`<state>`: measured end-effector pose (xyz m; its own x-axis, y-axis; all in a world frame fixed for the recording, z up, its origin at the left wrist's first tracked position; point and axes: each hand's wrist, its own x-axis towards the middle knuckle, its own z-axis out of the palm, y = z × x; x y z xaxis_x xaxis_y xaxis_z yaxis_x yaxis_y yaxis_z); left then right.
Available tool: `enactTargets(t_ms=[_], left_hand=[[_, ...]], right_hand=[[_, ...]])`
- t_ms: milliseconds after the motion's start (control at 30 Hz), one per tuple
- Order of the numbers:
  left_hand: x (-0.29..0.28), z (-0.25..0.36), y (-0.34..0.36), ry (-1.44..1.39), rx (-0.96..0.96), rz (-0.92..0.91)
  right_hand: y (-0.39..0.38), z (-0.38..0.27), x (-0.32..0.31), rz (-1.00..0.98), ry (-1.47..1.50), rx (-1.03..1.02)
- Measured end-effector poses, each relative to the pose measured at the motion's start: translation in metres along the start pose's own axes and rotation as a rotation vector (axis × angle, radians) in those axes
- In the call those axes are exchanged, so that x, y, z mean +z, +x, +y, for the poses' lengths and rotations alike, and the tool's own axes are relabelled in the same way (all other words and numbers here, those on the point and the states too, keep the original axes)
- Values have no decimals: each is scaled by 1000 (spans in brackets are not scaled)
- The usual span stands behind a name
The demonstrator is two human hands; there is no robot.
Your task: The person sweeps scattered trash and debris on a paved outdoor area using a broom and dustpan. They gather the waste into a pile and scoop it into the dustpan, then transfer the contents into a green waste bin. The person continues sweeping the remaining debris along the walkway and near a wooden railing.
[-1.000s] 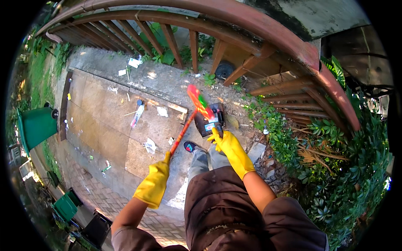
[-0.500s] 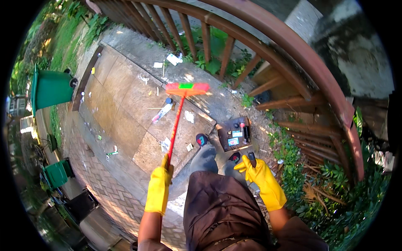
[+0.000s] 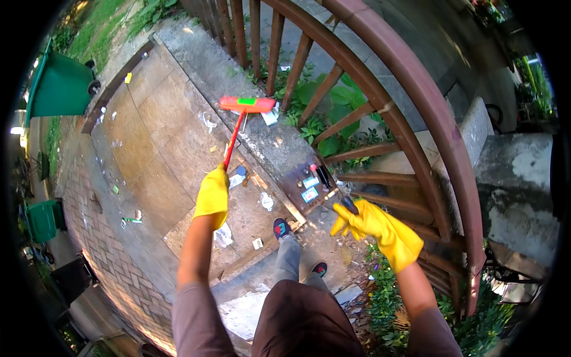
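Right of centre, the gloved right hand (image 3: 380,229) curls round a dark handle (image 3: 348,204), seemingly of the dustpan (image 3: 291,187) at centre, best kept level so its litter (image 3: 310,194) stays in, while the left hand (image 3: 212,193) grips a red broom (image 3: 236,137), head upper centre.

Free room between hands (image 3: 213,195) (image 3: 380,231); railing (image 3: 445,121) blocks beyond right.

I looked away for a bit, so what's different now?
The red broom swung away from the dustpan, to the left, over by white paper. The dustpan moved closer to the fence. Nothing was grabbed or let go: the left hand still holds the broom, the right hand a dark handle. Litter still lies in the dustpan.
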<state>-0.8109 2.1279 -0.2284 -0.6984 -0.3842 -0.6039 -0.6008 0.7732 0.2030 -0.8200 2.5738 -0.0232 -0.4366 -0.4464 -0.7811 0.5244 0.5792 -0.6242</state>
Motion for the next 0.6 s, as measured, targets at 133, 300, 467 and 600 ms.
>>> enactTargets(t_ms=[133, 300, 467, 600], left_hand=[[-62, 13, -44, 208, -7, -167], [-94, 8, -34, 225, 30, -39], [-19, 24, 6, -202, -148, -28], [29, 5, -85, 3, 37, -183]], right_hand=[[66, -16, -40, -27, 22, -72], [144, -65, -56, -41, -121, -111], [202, -88, -47, -14, -48, -196], [197, -84, -71, -6, -37, -153]])
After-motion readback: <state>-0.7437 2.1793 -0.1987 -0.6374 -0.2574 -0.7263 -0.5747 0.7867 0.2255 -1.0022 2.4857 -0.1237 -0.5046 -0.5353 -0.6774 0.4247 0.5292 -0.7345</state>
